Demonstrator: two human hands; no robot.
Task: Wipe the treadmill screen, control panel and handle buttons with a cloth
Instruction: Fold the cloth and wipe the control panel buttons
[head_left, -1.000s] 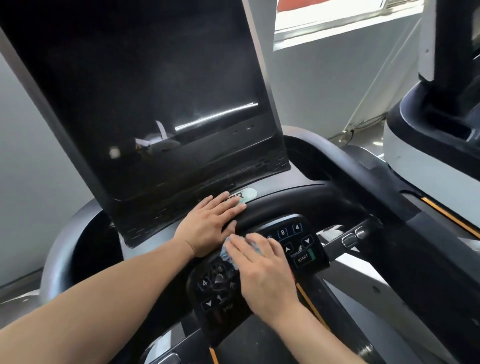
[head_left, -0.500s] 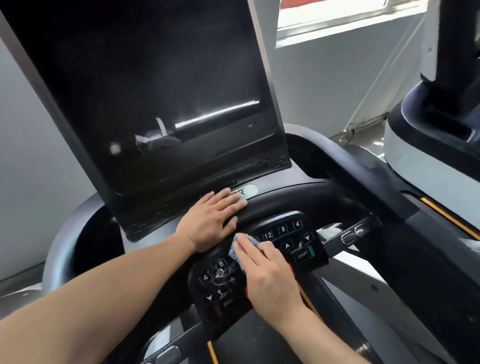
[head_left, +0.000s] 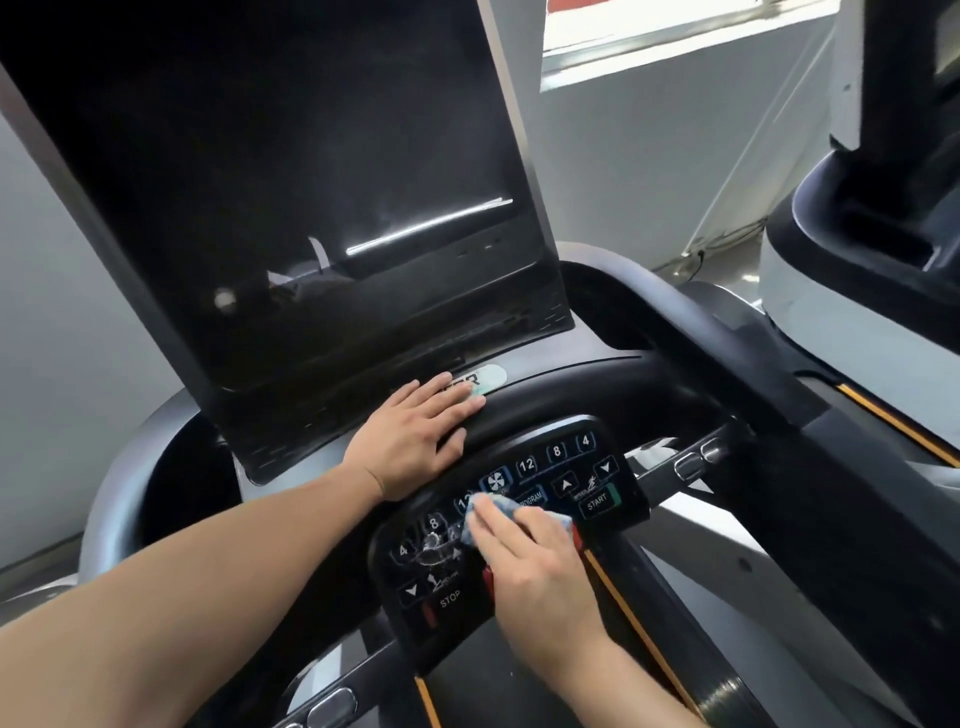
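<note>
right hand (head_left: 535, 582) flat, pressing cloth (head_left: 491, 512) on control panel (head_left: 519, 525) slanting up-right, left hand (head_left: 415, 441) open

Two bare forearms are showing, coming in from the lower edge, one from the left and one from the lower right. No sleeve cuff is appearing anywhere along either arm as far as the edge cuts them off. The left hand (head_left: 410, 441) is wearing no glove, ring or watch, and its wrist is showing bare. The right hand (head_left: 530, 566) is likewise showing bare, with nothing worn at the wrist. The fingernails are looking short and unpainted.
</note>
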